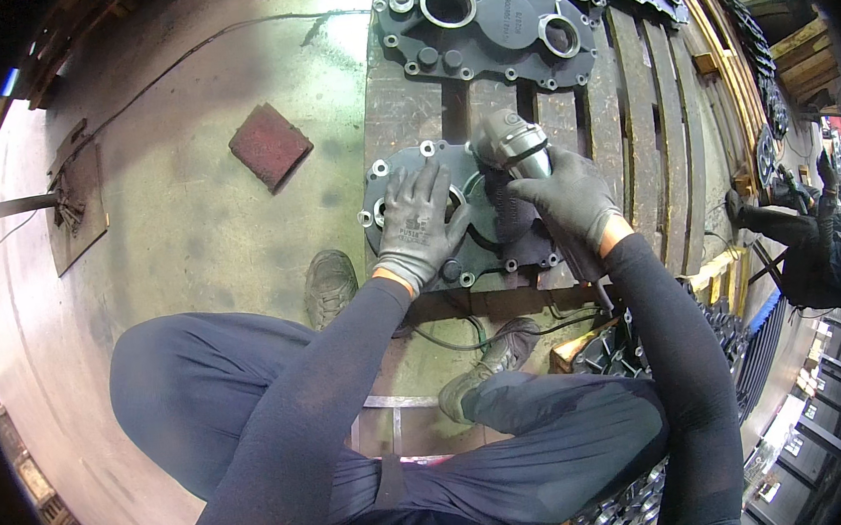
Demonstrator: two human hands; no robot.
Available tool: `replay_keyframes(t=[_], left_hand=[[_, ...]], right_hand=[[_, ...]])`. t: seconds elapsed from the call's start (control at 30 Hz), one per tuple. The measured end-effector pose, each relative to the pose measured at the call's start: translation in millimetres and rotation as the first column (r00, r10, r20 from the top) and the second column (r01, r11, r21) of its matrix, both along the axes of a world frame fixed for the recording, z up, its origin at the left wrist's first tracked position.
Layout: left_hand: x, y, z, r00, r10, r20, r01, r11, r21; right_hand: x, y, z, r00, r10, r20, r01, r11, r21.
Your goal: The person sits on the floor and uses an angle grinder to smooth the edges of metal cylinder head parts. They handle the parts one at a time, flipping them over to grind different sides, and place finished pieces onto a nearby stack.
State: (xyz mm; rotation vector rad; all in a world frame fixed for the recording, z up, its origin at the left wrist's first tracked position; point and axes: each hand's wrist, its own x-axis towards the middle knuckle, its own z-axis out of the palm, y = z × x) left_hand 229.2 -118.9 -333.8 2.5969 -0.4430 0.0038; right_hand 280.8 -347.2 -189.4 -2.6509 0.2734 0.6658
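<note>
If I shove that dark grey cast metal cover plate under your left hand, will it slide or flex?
The dark grey cast metal cover plate is probably stiff and heavy: it looks thick. Lying flat on the wooden pallet, it likely drags, not rolls. The gloved left hand pins it.

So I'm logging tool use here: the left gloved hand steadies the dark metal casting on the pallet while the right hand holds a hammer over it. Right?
Not quite. The head view shows the right hand gripping a handheld power grinder, not a hammer. The left hand does lie flat on the dark metal casting on the pallet.
</note>
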Motion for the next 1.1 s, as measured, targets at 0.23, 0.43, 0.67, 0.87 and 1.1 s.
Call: replay_keyframes(t=[0.23, 0.43, 0.67, 0.87, 1.1], left_hand=[[-0.1, -1.0, -3.8, 0.997, 0.023, 0.067, -0.016, 0.994, -0.109], [-0.5, 1.8, -4.3, 0.998, 0.026, 0.049, -0.021, 0.995, -0.095], [-0.3, 0.3, -4.3, 0.998, 0.034, 0.061, -0.028, 0.995, -0.097], [0.6, 1.2, -0.6, 1.0, 0.0, -0.015, 0.0, 0.999, -0.05], [-0.8, -1.4, -5.6, 0.997, 0.024, 0.078, -0.016, 0.996, -0.093]], right_hand=[[1.3, 6.0, 0.1, 0.999, 0.024, 0.033, -0.022, 0.998, -0.06], [5.5, 15.1, 10.8, 0.998, 0.062, 0.011, -0.061, 0.994, -0.094], [4.6, -23.2, 22.6, 0.997, -0.069, 0.017, 0.067, 0.994, 0.092], [8.2, -27.2, 18.1, 0.999, 0.021, -0.044, -0.016, 0.994, 0.109], [11.3, -12.5, 15.8, 0.996, 0.073, -0.06, -0.067, 0.994, 0.089]])
